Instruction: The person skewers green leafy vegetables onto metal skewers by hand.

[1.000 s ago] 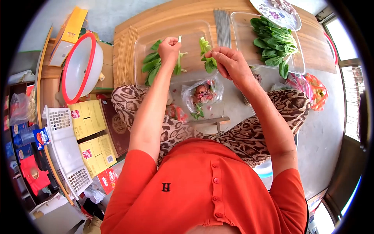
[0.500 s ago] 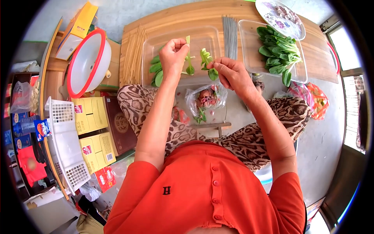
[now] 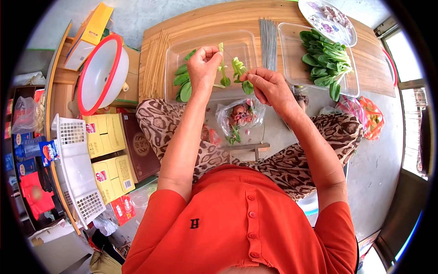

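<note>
My left hand [image 3: 204, 65] pinches a leafy green stem [image 3: 221, 64] upright over the left clear tray [image 3: 207, 39]. To its right, my right hand [image 3: 269, 84] grips a thin skewer, its fingers pinched at one end. Folded green leaves [image 3: 238, 68] are threaded on the skewer, whose thin tip points up and left toward my left hand. Loose green leaves [image 3: 184, 82] lie in the left tray, partly hidden by my left hand. A second clear tray [image 3: 292, 64] on the right holds a bunch of leafy greens [image 3: 326, 59].
Wooden skewers [image 3: 154, 61] and metal skewers [image 3: 268, 43] lie on the wooden table [image 3: 205, 20]. A patterned plate [image 3: 315, 16] is at the back right. Below the table edge is a plastic bag of scraps [image 3: 240, 116]. A red-rimmed basin [image 3: 102, 75] and yellow boxes [image 3: 104, 134] are left.
The view has shifted, so the table sits lower and further right. Both hands keep their grips, and the stem and the skewered leaves are now closer together.
</note>
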Available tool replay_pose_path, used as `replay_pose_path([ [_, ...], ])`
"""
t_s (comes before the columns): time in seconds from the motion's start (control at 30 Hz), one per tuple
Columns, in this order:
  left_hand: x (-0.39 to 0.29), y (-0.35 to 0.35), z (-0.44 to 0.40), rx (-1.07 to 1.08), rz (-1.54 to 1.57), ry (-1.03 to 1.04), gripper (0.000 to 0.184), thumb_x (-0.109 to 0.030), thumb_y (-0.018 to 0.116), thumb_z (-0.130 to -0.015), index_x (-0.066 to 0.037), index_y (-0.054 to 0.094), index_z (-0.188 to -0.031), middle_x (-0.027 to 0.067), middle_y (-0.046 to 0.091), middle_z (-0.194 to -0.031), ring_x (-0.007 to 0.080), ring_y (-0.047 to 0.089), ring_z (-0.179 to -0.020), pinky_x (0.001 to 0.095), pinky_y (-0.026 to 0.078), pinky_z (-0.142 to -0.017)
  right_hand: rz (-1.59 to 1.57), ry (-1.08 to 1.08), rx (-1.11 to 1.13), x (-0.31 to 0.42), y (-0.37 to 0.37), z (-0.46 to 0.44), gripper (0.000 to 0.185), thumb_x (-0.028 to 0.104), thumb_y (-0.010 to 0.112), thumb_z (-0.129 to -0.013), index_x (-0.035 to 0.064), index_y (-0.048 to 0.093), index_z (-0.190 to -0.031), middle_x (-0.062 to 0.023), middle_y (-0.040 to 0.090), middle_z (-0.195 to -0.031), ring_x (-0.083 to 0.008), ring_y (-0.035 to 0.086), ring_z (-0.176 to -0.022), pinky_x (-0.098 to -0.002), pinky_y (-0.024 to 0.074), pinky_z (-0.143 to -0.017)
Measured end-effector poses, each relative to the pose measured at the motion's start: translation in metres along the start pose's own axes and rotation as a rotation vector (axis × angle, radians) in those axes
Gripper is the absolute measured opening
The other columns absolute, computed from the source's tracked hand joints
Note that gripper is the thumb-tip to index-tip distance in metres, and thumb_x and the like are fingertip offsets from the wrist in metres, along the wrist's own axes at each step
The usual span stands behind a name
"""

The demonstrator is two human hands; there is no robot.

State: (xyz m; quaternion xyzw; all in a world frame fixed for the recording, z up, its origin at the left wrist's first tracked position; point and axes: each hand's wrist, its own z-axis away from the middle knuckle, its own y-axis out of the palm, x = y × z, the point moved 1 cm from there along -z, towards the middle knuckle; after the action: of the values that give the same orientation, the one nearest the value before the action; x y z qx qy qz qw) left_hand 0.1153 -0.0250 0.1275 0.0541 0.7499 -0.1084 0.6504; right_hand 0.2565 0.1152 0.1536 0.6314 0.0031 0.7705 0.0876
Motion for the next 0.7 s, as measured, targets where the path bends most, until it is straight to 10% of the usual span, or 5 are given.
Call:
replay_pose_path([
  [0.7, 0.0020, 0.0023, 0.0005, -0.082, -0.071, 0.229, 0.006, -0.003, 0.067, -0.078, 0.001, 0.065, -0.082, 0.0019, 0.065, -0.072, 0.0057, 0.058, -0.063, 0.0213, 0.047, -0.059, -0.007, -0.007, -0.015, -0.0051, 0.0032, -0.0014, 0.024, 0.021, 0.049, -0.098, 0.0045, 0.066, -0.098, 0.0073, 0.039, -0.050, -0.0022, 0.032, -0.042, -0.0198, 0.0220, -0.040],
])
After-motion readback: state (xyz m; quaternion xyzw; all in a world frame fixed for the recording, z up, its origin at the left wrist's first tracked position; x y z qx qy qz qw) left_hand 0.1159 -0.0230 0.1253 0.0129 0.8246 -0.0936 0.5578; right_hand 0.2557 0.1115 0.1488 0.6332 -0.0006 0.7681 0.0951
